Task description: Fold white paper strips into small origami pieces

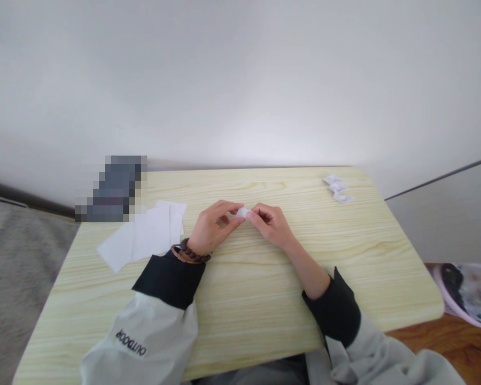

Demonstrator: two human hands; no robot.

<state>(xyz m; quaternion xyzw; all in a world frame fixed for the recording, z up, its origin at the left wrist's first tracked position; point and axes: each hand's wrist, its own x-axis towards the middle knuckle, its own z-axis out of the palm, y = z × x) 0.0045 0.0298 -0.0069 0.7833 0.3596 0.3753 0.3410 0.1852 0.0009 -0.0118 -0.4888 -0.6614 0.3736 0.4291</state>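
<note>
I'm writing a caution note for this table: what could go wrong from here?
The small white paper piece, held by the left hand and right hand, might slip or crease wrongly. The left cuff, close to the loose white sheets, could brush them out of place.

The bare left hand (209, 227) and bare right hand (274, 227) partly hide from us the small white paper piece (242, 213); at far left, we see the dark oblong object (114, 190) only blurred.
</note>
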